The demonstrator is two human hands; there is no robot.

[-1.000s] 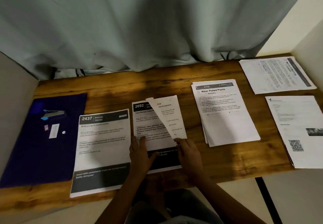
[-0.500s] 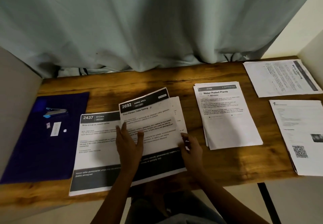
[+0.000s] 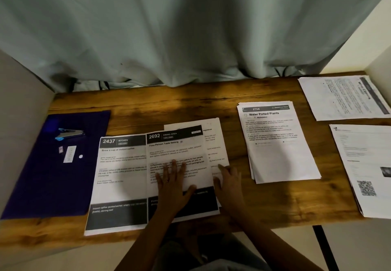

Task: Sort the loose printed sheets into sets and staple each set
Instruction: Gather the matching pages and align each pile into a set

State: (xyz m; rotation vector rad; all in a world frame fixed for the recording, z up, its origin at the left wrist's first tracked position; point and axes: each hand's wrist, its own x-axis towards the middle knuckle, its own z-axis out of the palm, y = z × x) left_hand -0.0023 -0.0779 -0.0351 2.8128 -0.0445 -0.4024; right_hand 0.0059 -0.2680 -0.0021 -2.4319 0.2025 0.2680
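Nearest, the two hands lie apart: the left hand (image 3: 173, 184) presses flat, fingers spread, on the 2692 sheet (image 3: 175, 148), while the right hand (image 3: 228, 183) rests with straight fingers on the right edge of the under sheet (image 3: 214, 143). Five paper groups lie on the wooden table (image 3: 190, 105): this pile, overlapping the 2437 sheet (image 3: 118, 175) close to the near edge, the Water Potted Plants stack (image 3: 277, 150) across a strip of bare wood, and at the right edge the QR-code pile (image 3: 364, 165) and the sideways pile (image 3: 338, 99). One stapler (image 3: 69, 133) sits on the purple mat (image 3: 48, 182) far left, and bare wood runs behind the papers to the curtain (image 3: 190, 38).
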